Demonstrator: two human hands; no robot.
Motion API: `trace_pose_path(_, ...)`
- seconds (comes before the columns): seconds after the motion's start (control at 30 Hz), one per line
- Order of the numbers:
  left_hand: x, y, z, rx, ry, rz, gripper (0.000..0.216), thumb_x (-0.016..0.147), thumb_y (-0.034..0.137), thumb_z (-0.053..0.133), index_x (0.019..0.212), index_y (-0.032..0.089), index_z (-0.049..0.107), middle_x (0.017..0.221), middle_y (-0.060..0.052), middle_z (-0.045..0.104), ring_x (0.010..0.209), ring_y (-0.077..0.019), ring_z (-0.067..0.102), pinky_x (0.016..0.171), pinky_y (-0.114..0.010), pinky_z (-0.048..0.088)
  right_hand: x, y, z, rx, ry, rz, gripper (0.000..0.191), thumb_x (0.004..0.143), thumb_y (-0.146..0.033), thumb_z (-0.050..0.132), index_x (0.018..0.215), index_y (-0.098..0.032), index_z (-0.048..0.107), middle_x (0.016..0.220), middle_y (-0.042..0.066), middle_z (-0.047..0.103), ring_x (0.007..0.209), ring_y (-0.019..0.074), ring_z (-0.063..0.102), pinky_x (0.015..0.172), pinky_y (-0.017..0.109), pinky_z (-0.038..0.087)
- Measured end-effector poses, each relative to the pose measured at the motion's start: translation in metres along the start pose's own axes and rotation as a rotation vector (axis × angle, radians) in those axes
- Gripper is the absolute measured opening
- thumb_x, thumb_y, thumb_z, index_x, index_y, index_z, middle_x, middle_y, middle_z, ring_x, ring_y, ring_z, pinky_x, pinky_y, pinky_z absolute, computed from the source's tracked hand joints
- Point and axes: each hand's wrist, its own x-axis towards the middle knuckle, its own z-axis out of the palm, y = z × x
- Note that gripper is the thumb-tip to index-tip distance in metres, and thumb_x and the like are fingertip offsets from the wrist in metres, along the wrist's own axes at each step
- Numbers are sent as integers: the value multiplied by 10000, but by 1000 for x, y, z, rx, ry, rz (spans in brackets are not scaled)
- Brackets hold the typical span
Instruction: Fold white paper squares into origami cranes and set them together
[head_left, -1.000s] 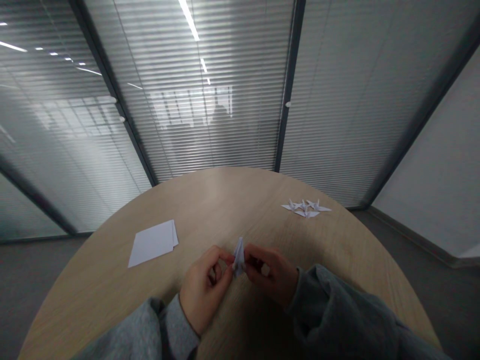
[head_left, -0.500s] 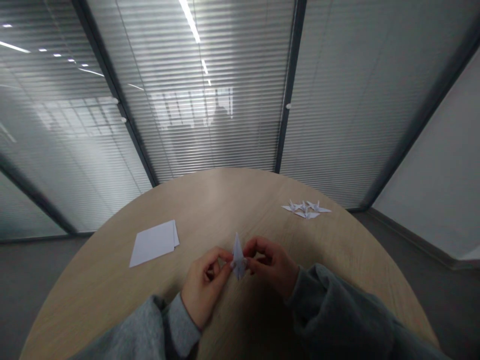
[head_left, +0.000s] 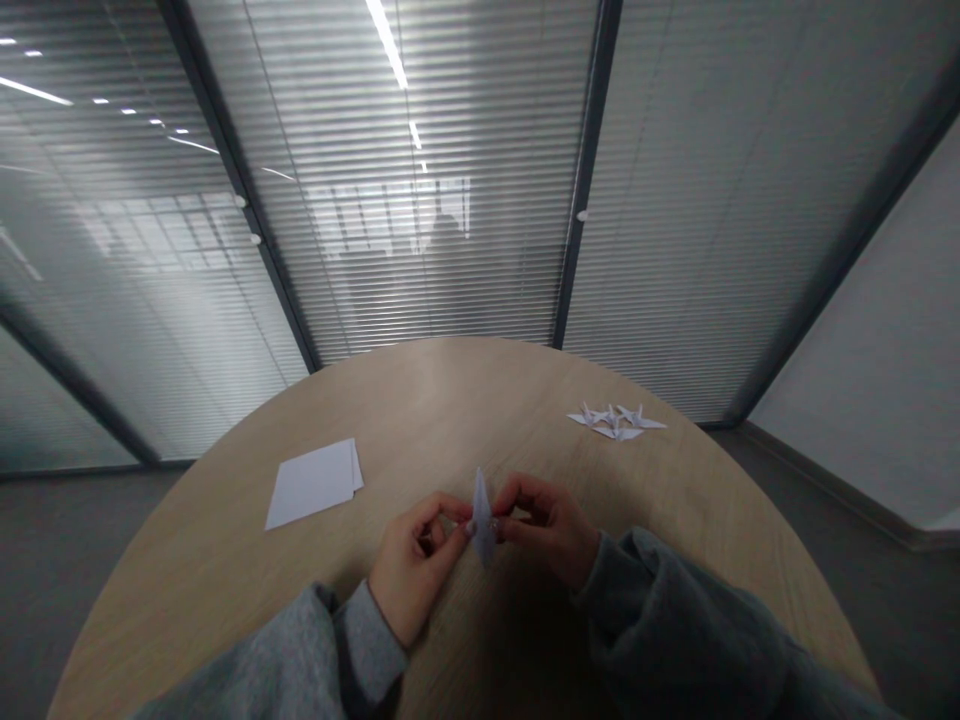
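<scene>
folded paper [head_left: 482, 518] | upright between hands | left hand [head_left: 416, 567], right hand [head_left: 546, 525] both pinching it

Small folded paper [head_left: 483, 522], white with a pale lilac tint, narrow and long, pointed at top and bottom. It stood upright, thin edge toward the camera. It was pinched at mid-height between the fingertips of the left hand [head_left: 415, 565] and right hand [head_left: 549, 525], over the table [head_left: 450, 400]; contact of the lower tip couldn't be told.
</scene>
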Motion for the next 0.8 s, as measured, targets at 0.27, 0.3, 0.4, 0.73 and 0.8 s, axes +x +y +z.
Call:
trace_pose_path(0.27,0,1,-2,-7,3,9,202,751,345,574,751,157,647,479,82,286,443,-95,285,443,-223,219,0,-4,-1,-25,-14,-37,341,557,-384,796,664,-165,559,646,-24,585,611,106,552,541,217,428)
trace_pose_path(0.3,-1,2,-2,-5,5,15,199,753,341,573,746,158,650,476,81,286,441,-95,285,443,-223,219,0,-4,-1,-29,-23,-51,339,565,-391,791,666,-164,560,646,-22,586,613,106,550,543,217,426)
trace_pose_path(0.4,-2,4,-3,-4,13,40,190,753,332,575,738,163,661,472,76,304,444,-96,302,447,-221,237,-1,-5,-1,-34,-37,-99,349,576,-423,784,663,-166,564,636,-18,590,605,111,552,566,237,442)
trace_pose_path(0.73,-4,4,-4,0,-28,74,224,785,336,533,775,169,684,531,21,481,465,-108,376,460,-231,277,-2,-6,-3,-30,-73,-118,332,603,-462,767,662,-174,615,640,0,602,609,127,578,590,259,495)
trace_pose_path(0.8,-5,5,-4,5,-27,82,224,791,331,528,773,170,683,569,4,525,476,-109,393,465,-234,286,-3,-7,-4,-33,-79,-129,318,616,-455,759,659,-173,620,645,5,602,616,133,580,596,263,502)
